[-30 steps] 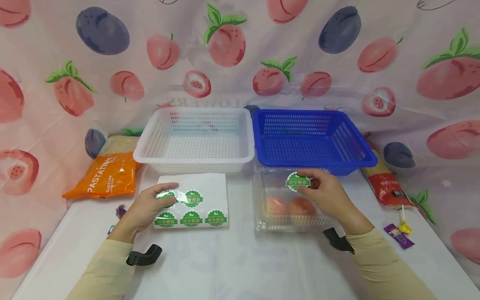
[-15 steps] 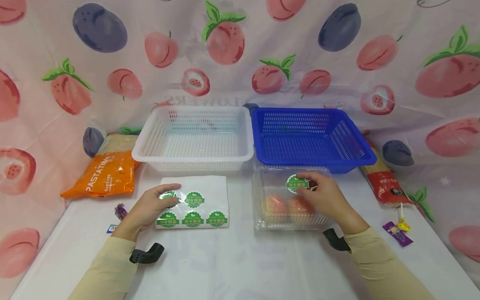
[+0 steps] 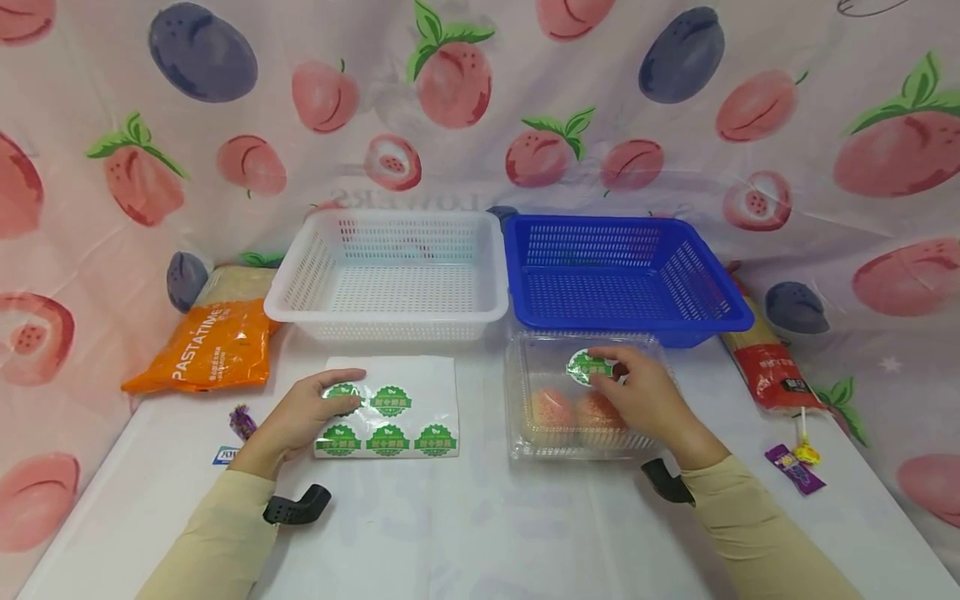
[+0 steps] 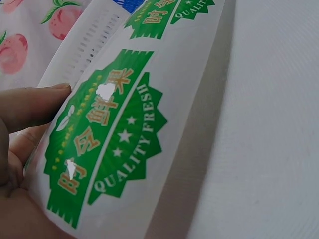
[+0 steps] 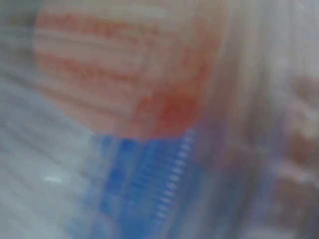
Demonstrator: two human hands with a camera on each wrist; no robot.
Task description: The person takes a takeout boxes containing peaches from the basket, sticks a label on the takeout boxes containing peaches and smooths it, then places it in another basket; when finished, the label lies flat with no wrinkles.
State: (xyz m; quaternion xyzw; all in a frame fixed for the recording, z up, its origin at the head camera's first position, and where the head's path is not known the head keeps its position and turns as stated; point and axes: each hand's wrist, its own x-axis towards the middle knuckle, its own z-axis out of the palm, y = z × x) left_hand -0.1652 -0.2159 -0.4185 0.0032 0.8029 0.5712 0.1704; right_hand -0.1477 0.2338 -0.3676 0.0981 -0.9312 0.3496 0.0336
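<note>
My left hand (image 3: 292,418) holds a white sheet of stickers (image 3: 431,382) by its left side, thumb and fingers at the edge. Several round green stickers remain on it; in the left wrist view a large green sticker (image 4: 107,129) reads "QUALITY FRESH". My right hand (image 3: 654,398) pinches a loose round green sticker (image 3: 581,367) over the lid of a clear plastic fruit box (image 3: 542,360). Whether the sticker touches the lid, I cannot tell. Two peaches show inside, the left peach (image 3: 552,410) and the right peach (image 3: 597,411). The right wrist view is blurred, with a peach (image 5: 124,74) behind plastic.
Behind the sheet stands a white basket (image 3: 386,317), and a blue basket (image 3: 630,321) sits behind the box. An orange pasta bag (image 3: 217,346) lies left, a red bag (image 3: 772,371) right. Purple candy (image 3: 795,468) and a lollipop (image 3: 807,451) lie at the right edge.
My right hand, with the sticker, has shifted slightly left over the lid. My left hand and the sheet have edged a little right.
</note>
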